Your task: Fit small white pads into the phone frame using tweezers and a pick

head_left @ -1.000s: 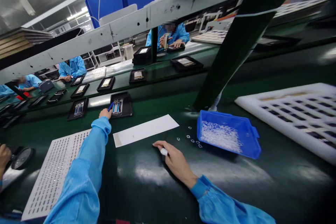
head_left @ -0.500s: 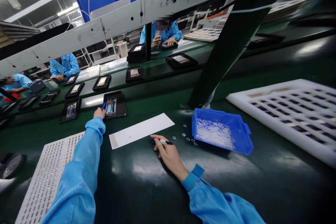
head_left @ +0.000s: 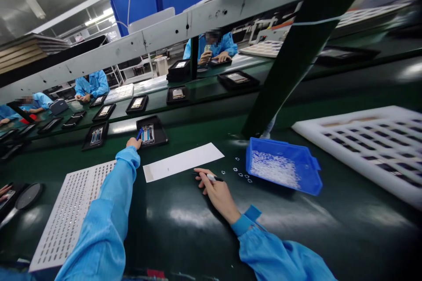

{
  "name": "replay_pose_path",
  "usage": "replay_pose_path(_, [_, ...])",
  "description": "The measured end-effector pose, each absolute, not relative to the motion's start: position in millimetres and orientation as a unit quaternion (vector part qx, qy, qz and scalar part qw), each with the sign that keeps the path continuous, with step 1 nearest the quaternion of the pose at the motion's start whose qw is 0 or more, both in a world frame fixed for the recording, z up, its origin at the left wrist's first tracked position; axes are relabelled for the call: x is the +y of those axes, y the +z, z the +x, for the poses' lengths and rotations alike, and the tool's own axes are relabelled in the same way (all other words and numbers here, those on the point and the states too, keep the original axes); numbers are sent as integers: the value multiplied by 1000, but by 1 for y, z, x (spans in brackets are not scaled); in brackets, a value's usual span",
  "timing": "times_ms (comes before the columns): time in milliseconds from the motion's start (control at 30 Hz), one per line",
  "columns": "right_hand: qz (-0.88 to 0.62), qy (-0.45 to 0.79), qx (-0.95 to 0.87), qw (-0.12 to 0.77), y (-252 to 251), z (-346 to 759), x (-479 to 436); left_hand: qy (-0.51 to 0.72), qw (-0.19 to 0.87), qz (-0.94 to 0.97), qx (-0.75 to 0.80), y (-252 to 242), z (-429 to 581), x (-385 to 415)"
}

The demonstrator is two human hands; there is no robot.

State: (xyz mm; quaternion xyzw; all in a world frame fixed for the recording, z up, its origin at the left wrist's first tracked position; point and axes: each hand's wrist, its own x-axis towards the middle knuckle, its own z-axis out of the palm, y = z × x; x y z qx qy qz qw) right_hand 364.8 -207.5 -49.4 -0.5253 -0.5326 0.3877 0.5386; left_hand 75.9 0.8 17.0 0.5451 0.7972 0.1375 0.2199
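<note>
My left hand point(head_left: 133, 143) reaches out to the near edge of a black tray point(head_left: 161, 132) holding a phone-like part point(head_left: 147, 134). Its fingers are closed round a slim blue pen-like tool point(head_left: 139, 134), which points up at the tray. My right hand point(head_left: 216, 191) is closed round a thin black tool with a white band point(head_left: 212, 177), its dark tip near the lower edge of a white strip point(head_left: 184, 161). Several small white ring-shaped pieces point(head_left: 240, 174) lie between that hand and a blue bin point(head_left: 308, 171) filled with similar pieces.
A white perforated board point(head_left: 70, 210) lies left, beside a round black object point(head_left: 29, 196) and another person's hand point(head_left: 4, 193). A white slotted tray point(head_left: 310, 129) stands right. A green slanted post point(head_left: 290, 66) rises ahead. Beyond are black trays point(head_left: 95, 135) and co-workers in blue point(head_left: 227, 46).
The view has shifted, so the scene sits a little further right. Another person's hand now shows at the left edge. Both my hands keep their tools in nearly the same places.
</note>
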Motion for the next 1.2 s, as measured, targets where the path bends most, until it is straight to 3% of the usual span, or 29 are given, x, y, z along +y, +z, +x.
replay_pose_path(333, [-509, 401, -447, 617, -50, 368, -213, 276, 248, 542, 754, 62, 90, -65])
replay_pose_path(500, [-522, 379, -411, 644, -48, 372, -216, 284, 294, 566, 716, 54, 85, -189])
replay_pose_path(600, [-542, 329, -429, 643, -45, 372, -219, 308, 392, 606, 620, 26, 87, -277])
replay_pose_path(700, [-556, 283, -494, 606, -45, 369, -223, 307, 428, 580, 621, -3, 92, -343])
replay_pose_path(800, [-542, 302, -581, 526, -47, 365, -228, 259, 415, 580, 651, -11, 94, -374])
replay_pose_path(933, [-523, 298, -662, 446, -51, 363, -231, 129, 309, 711, 619, 6, 91, -377])
replay_pose_path(1067, [-519, 297, -667, 444, -55, 363, -231, -50, 246, 832, 496, 15, 104, -366])
replay_pose_path(1200, [-511, 302, -667, 451, -57, 363, -231, -87, 203, 865, 450, 10, 130, -353])
